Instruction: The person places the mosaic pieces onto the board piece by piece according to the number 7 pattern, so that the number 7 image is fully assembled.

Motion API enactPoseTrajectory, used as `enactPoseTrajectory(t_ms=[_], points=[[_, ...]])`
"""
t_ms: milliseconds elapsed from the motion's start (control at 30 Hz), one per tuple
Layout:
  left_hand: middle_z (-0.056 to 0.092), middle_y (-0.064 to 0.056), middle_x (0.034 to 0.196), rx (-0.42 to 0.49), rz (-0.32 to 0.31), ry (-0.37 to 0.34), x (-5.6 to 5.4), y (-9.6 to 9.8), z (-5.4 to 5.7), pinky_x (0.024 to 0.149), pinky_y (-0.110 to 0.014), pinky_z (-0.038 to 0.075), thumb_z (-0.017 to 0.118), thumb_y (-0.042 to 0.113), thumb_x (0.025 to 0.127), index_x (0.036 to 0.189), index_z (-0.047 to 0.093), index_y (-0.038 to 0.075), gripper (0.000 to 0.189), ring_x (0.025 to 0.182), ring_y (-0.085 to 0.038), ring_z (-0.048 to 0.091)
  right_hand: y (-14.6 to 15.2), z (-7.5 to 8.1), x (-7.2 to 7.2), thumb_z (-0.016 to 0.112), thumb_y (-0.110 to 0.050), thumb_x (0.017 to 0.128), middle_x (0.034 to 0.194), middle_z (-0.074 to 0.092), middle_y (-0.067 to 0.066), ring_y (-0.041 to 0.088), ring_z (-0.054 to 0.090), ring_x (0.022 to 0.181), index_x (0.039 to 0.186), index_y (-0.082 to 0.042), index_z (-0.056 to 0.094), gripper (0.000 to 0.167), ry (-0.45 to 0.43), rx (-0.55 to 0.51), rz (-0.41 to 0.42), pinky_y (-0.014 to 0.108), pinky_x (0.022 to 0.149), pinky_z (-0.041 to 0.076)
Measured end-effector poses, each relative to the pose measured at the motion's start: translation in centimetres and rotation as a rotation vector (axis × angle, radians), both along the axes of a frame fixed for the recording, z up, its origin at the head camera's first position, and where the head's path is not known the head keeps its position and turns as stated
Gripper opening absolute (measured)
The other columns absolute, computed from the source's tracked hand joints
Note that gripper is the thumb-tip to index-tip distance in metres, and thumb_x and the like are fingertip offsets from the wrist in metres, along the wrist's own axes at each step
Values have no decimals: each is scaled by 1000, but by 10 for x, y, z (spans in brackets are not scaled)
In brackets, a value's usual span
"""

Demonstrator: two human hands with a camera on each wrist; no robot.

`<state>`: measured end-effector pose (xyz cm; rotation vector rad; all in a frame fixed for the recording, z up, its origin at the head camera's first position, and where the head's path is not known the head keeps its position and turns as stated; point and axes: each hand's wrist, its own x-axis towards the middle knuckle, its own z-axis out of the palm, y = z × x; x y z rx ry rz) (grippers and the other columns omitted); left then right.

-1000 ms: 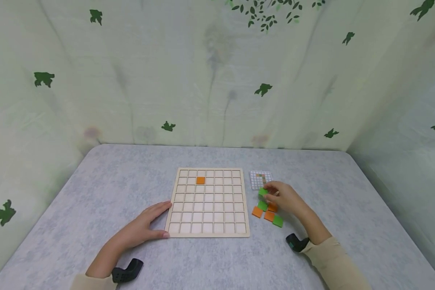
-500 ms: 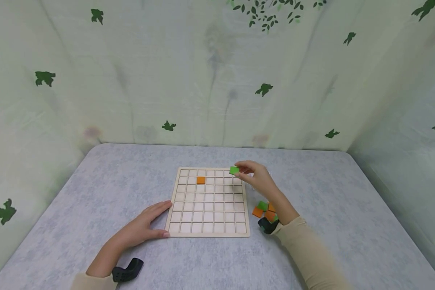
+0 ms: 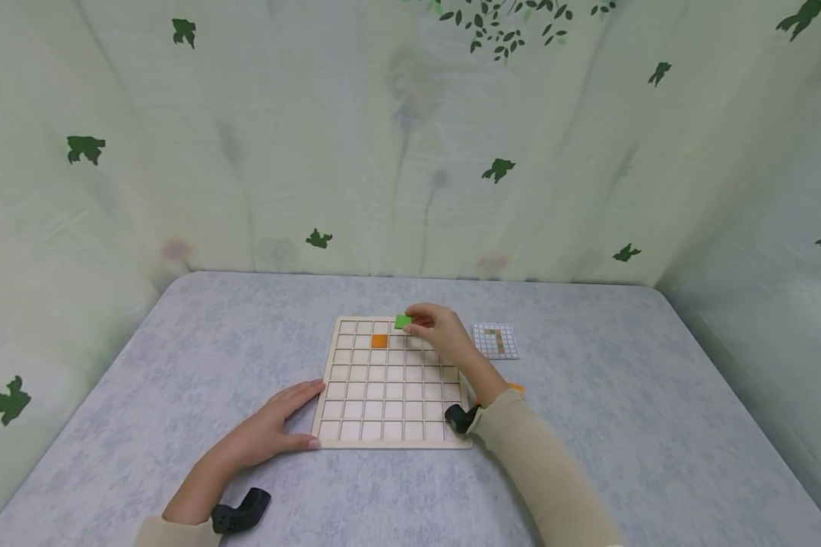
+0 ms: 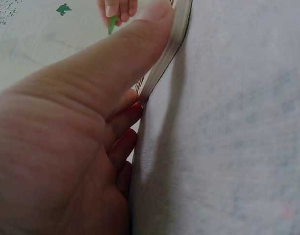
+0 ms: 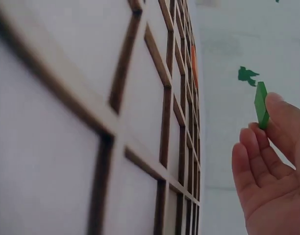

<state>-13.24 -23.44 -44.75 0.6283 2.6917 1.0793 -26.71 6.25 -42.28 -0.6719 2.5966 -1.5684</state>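
Note:
My right hand [image 3: 439, 331] pinches a green square tile [image 3: 402, 322] between thumb and fingers, above the far rows of a wooden grid board [image 3: 386, 396]. In the right wrist view the green tile [image 5: 261, 105] is seen nearly edge-on, held off the board [image 5: 115, 129]. One orange tile [image 3: 379, 341] sits in a cell of the second row, just left of the held tile. At the board's left edge my left hand [image 3: 274, 427] rests with fingers extended, thumb at the near corner. The left wrist view shows the thumb [image 4: 115, 56] against the board's side.
A small printed card [image 3: 496, 340] with a coloured grid pattern lies right of the board. Loose tiles [image 3: 517, 388] beside the board are mostly hidden behind my right wrist. A patterned curtain [image 3: 383, 137] stands behind the table [image 3: 246, 319].
My right hand has picked the green tile from the loose pile and carried it left over the board. The card has come back into view. My left hand stays put.

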Motion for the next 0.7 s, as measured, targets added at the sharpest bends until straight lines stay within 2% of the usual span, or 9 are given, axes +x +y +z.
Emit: enactPoseTrajectory(t_ms=[133, 267, 533, 700], points=[[30, -15, 141, 1, 3, -5, 1, 0, -1, 98, -58, 20, 69, 47, 72, 140, 31, 7, 87, 128, -39, 21, -2, -8, -2, 64, -17, 84, 103, 60, 4, 16, 57, 91, 115, -4, 59, 34, -68, 33, 6, 26, 76, 47], [29, -15, 142, -4, 5, -7, 1, 0, 0, 98, -58, 20, 69, 47, 72, 140, 31, 8, 87, 128, -39, 21, -2, -15, -5, 64, -15, 84, 99, 60, 2, 15, 56, 89, 112, -6, 61, 29, -97, 77, 23, 26, 74, 47], [30, -15, 141, -5, 3, -5, 1, 0, 1, 98, -57, 21, 69, 47, 72, 140, 32, 8, 87, 128, -38, 21, -6, -22, -12, 66, -19, 83, 92, 58, -3, 11, 53, 83, 105, -10, 63, 24, -32, 236, 102, 24, 72, 45], [29, -14, 142, -14, 14, -15, 1, 0, 1, 98, -57, 20, 69, 48, 71, 140, 31, 8, 88, 129, -38, 21, -10, -20, -12, 66, -19, 83, 89, 55, -2, 13, 50, 79, 103, -11, 64, 22, -2, 301, 128, 25, 68, 44]])
